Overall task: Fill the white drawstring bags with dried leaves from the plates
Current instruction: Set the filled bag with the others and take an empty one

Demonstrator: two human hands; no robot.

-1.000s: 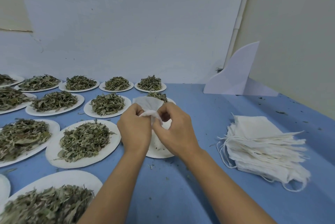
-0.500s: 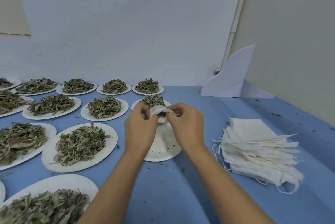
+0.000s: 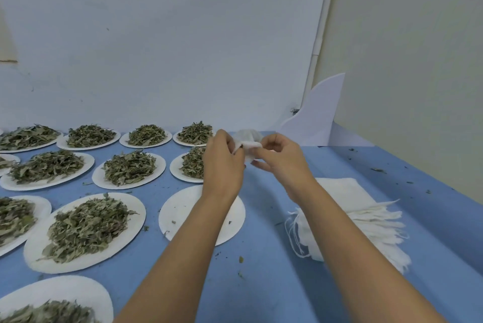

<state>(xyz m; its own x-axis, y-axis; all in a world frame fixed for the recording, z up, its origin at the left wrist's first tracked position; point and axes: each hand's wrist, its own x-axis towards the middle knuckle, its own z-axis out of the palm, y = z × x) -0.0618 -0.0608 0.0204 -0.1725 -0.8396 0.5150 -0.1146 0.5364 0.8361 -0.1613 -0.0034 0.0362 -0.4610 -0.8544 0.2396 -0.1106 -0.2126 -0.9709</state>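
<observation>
Pinching a small white bag [image 3: 247,138], curled fingers of the left hand [image 3: 222,166] and right hand [image 3: 282,163], bag up in the air over the blue table [image 3: 274,283], almost bare plate [image 3: 180,210] below, leaf plates [image 3: 137,214] left, bag pile [image 3: 339,189] right.

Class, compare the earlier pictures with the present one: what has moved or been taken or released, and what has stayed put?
The left hand and right hand have carried the white bag up and away from the emptied plate, which now lies uncovered. Both hands still pinch the bag's mouth; nothing was let go. The heaped plates of leaves and the stack of empty bags have not moved.
</observation>
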